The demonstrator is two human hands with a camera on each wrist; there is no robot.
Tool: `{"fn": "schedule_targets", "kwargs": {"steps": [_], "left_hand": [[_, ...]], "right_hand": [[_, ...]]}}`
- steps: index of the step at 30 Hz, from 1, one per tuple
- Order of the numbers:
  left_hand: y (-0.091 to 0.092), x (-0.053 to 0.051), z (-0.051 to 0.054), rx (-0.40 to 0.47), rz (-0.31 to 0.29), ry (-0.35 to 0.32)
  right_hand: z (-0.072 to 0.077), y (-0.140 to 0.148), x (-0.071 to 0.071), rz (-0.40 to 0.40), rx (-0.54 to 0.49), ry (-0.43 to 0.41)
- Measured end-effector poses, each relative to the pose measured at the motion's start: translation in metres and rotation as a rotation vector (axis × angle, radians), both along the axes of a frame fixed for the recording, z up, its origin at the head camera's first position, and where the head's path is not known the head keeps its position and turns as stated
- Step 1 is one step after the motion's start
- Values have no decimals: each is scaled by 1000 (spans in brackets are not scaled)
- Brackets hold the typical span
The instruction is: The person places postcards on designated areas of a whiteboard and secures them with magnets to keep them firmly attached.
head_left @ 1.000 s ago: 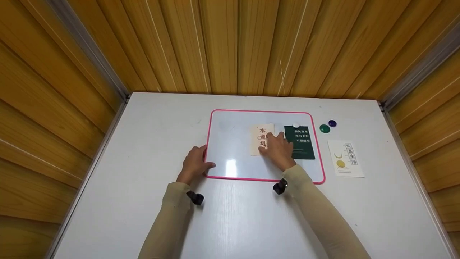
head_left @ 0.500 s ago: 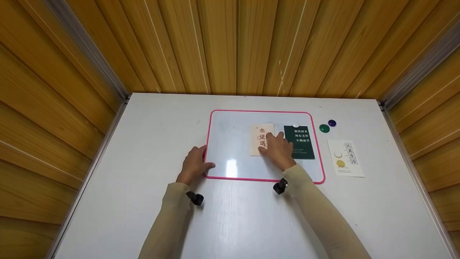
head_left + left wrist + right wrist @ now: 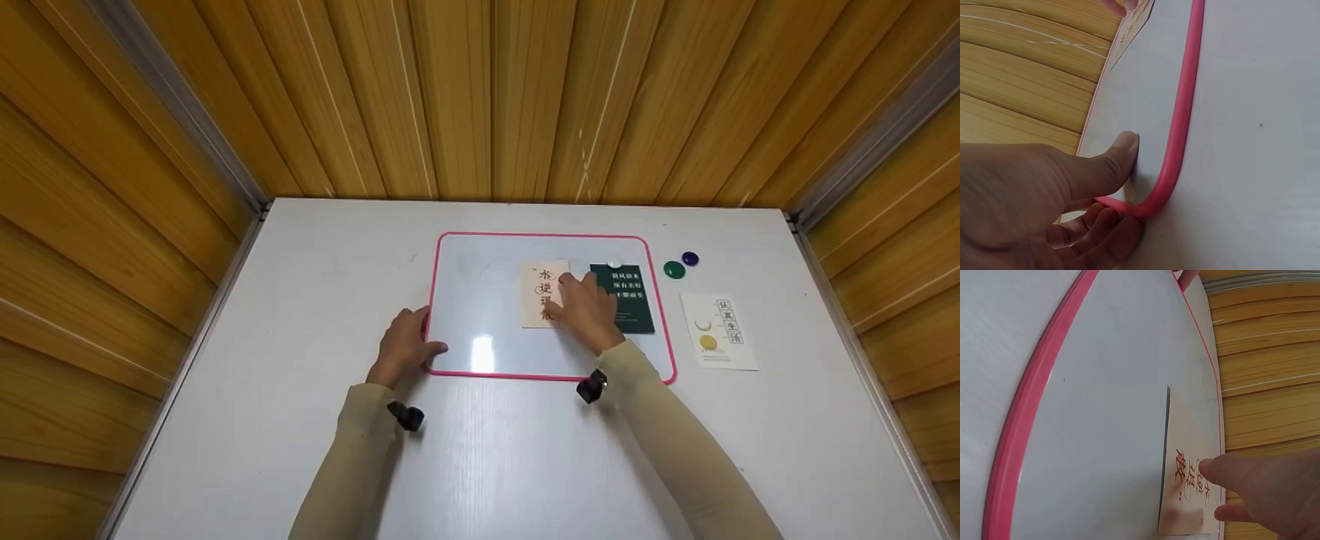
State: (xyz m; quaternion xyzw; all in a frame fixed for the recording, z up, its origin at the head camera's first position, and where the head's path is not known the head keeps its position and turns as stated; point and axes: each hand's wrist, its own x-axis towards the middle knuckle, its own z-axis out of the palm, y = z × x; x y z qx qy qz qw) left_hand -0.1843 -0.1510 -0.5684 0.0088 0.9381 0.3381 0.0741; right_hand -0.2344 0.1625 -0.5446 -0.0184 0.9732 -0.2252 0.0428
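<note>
Cream card (image 3: 537, 295), long axis near-to-far, text top away; left hand (image 3: 403, 342) grips whiteboard (image 3: 478, 289); right hand (image 3: 589, 309) spread, contact unclear

The cream card (image 3: 533, 300) bears red characters (image 3: 545, 288) (the whiteboard (image 3: 480, 289) is pink-rimmed).

White table (image 3: 300, 285), small dark speck (image 3: 1261, 125) on it. Toward table's right side: green disc (image 3: 674, 269), dark purple disc (image 3: 690, 259), close together. White card (image 3: 718, 331) flat, nearer than discs; yellow circle, crescent, column of boxed characters printed on it. Wood-look panels (image 3: 450, 97) behind table, vertical seams; similar side walls (image 3: 97, 262). Grey metal strip (image 3: 172, 94) at left corner, another (image 3: 892, 125) at right.
</note>
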Motion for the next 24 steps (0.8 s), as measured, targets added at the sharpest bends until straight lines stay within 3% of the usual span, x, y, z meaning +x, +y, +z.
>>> {"fn": "schedule_targets", "kwargs": {"steps": [12,24], "left_hand": [[0,0,1,-15,-8,17],[1,1,1,-4,8,14]], "right_hand": [[-2,7,-4,2,-17,65],[-1,21,-14,39,-8,246]]}}
